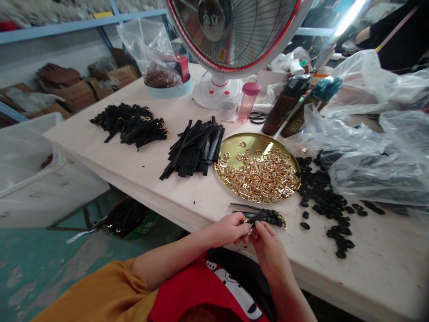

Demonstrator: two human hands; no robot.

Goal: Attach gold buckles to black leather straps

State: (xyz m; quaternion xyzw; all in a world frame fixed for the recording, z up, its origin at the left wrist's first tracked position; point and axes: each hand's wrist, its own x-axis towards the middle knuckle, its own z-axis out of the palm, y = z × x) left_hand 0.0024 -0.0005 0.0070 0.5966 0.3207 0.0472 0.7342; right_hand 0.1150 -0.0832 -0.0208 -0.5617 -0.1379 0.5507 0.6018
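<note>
At the table's front edge, my left hand (237, 229) and my right hand (265, 239) meet, fingertips pinched together. Between them is a black strap (255, 220) with a bit of gold metal at its near end, a buckle by its look; my fingers cover part of it. Just behind my hands lies a small bundle of black straps (273, 217) with gold buckles at the right end. Beyond that stands a round gold tray (219, 175) heaped with small gold buckles (264, 176). Loose black pieces (323, 203), small and rounded, are scattered right of the tray.
Left of the tray are a pile of plain black strips (196, 150) and a pile of straps with buckles (130, 125). A fan (217, 89), a pink-lidded bottle (249, 103), spray bottles (286, 105) and plastic bags (378, 156) stand behind. A white bin (40, 179) is left.
</note>
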